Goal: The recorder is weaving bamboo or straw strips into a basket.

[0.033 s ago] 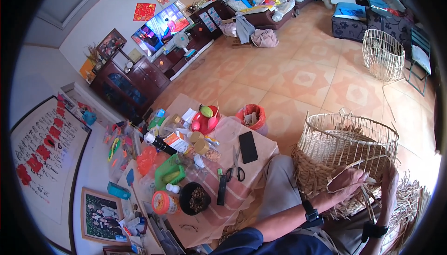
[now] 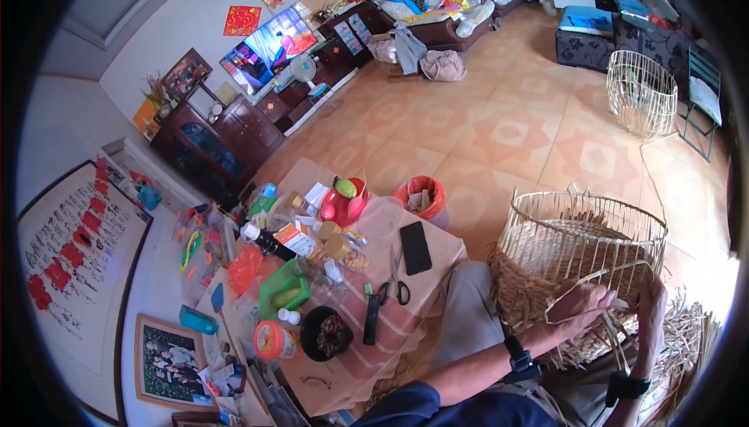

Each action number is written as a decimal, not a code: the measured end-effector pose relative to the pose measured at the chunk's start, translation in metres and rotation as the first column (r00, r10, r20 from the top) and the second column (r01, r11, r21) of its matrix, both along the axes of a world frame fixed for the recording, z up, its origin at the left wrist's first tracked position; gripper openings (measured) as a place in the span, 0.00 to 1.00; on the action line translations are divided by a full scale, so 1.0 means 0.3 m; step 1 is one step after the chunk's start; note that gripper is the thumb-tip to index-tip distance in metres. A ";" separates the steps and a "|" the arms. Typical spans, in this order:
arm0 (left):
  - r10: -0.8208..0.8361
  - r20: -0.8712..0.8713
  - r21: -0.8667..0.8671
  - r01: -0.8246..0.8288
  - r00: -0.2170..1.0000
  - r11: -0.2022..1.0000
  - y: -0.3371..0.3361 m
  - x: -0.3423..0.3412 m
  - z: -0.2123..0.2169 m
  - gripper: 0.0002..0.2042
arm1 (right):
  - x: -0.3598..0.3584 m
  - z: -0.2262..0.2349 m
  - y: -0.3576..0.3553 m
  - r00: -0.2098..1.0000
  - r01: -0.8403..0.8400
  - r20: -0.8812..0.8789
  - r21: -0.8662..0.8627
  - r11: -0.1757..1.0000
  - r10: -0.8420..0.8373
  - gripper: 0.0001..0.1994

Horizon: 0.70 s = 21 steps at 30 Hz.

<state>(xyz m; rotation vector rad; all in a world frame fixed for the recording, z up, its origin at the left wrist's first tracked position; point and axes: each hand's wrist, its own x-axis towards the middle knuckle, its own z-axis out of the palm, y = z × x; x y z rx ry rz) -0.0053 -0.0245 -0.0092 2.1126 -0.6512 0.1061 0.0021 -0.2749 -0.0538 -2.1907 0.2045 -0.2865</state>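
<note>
A half-woven basket (image 2: pixel 518 281) sits in front of my knees, its lower wall braided from tan straw and its upper part still bare thin rods joined by a hoop. My left hand (image 2: pixel 583 302) is closed at the near side of its wall, with a pale straw strand looping up from the fingers. Beside it on the right, my right hand (image 2: pixel 651 308) is closed around straw as well. Between the two hands, loose straw strands (image 2: pixel 616 341) hang down. The fingertips of both hands are partly hidden. Dark bands circle both wrists.
Loose straw (image 2: pixel 686 349) is heaped at my right. At my left, a cloth-covered table (image 2: pixel 437 259) bears scissors (image 2: pixel 395 287), a black phone (image 2: pixel 416 246), a black bowl (image 2: pixel 326 333) and a green basket (image 2: pixel 292 283). A red-lined bin (image 2: pixel 437 205) stands behind it; a bare basket frame (image 2: pixel 641 93) is farther off.
</note>
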 end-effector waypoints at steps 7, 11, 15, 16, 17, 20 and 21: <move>0.217 0.146 -0.058 -0.211 0.965 0.976 0.118 -0.015 0.005 0.20 | -0.061 0.275 0.233 0.998 0.058 0.005 0.075 0.995 -0.059 0.12; 0.276 0.289 -0.116 -0.253 0.916 0.960 0.207 0.013 -0.024 0.18 | -0.066 0.298 0.303 0.991 -0.073 0.115 0.092 0.993 0.062 0.11; 0.267 0.238 -0.015 -0.271 0.934 0.962 0.218 0.059 -0.053 0.18 | -0.024 0.185 0.300 0.999 -0.029 0.041 -0.011 1.000 0.029 0.09; 0.243 0.194 0.012 -0.250 0.950 0.968 0.208 0.063 -0.053 0.18 | -0.022 0.159 0.272 0.999 -0.023 0.037 -0.013 1.000 0.024 0.09; 0.244 0.196 0.009 -0.250 0.950 0.968 0.208 0.062 -0.055 0.18 | -0.015 0.140 0.237 0.997 -0.072 0.038 0.083 0.994 0.069 0.09; 0.211 0.237 0.051 -0.229 0.948 0.972 0.175 0.067 -0.034 0.15 | -0.005 -0.039 0.187 0.985 -0.004 0.154 0.444 0.896 -0.072 0.10; 0.201 0.291 0.062 -0.228 0.935 0.972 0.194 0.061 0.013 0.13 | -0.029 -0.092 0.142 0.943 0.037 0.217 0.683 0.730 -0.251 0.11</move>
